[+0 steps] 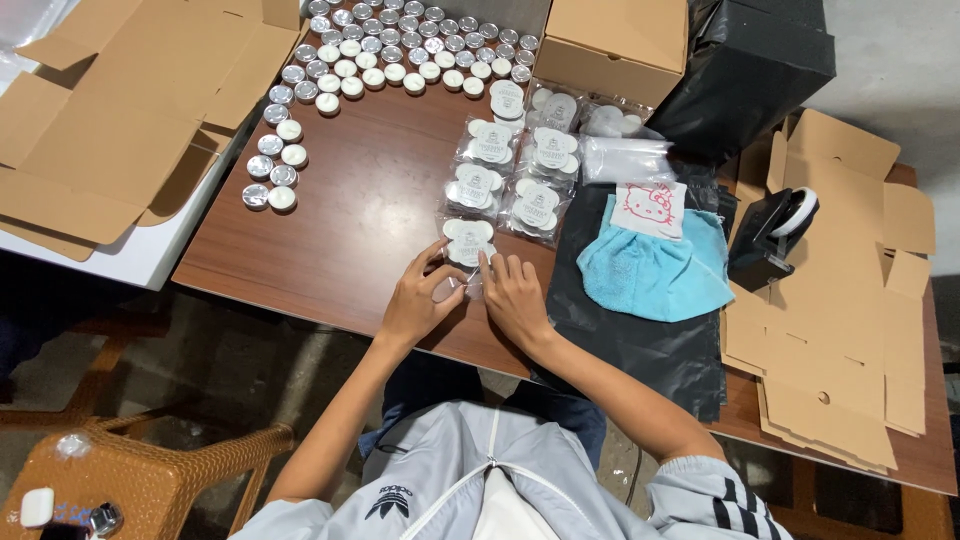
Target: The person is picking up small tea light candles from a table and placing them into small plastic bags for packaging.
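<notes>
Clear packets, each holding white tealight candles, lie in rows on the brown tabletop; loose tealights are massed beyond. Closed cardboard box at the far edge. Left hand and right hand, forearms reaching forward, fingers together on the nearest candle packet, apparently pinching its lower edge. It lies just ahead of both hands.
</notes>
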